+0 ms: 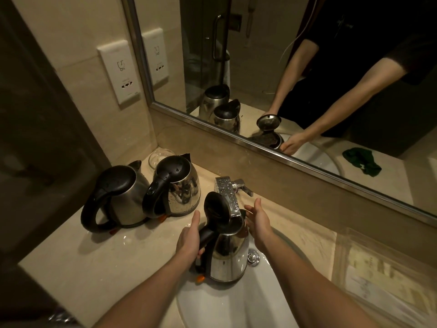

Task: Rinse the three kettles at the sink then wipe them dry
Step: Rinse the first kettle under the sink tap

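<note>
Left grip [189, 240] grasps handle [206, 235] of open-lidded kettle [228, 254] over sink [236, 304] under tap [227, 192]; right grip [259, 223] released, fingers [251, 208] straight beside spout; two more kettles [123, 195] [177, 185] on worktop [94, 268] left

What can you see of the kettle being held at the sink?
The kettle has a shiny steel-looking body, a black handle and a black hinged lid standing open. It is roughly upright in the white sink, its mouth under the faucet. The left hand grips the handle; the right hand, fingers straight, is beside the rim, contact unclear.
</note>
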### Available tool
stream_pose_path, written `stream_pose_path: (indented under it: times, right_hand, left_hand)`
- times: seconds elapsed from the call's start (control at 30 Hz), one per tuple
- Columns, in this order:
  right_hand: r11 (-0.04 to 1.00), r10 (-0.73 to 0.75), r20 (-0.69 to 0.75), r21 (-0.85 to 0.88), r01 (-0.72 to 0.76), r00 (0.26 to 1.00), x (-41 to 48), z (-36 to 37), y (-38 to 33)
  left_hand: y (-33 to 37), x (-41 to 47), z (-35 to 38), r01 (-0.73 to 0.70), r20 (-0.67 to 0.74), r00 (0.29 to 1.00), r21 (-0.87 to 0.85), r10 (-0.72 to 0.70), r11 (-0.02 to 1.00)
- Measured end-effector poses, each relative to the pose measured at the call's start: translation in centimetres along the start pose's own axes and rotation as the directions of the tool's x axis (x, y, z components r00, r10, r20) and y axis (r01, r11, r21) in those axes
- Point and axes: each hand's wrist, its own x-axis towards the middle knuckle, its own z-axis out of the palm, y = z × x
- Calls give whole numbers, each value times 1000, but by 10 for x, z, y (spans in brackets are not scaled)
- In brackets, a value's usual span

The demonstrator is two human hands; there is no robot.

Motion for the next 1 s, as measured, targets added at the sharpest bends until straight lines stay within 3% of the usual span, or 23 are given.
stream_pose_path:
  times: [1.0]
  right_hand:
    - [999, 2, 12, 49, -2, 1000, -8, 1, -6]
  left_hand:
    - [9, -10, -3, 47, 51, 998, 19, -48, 999]
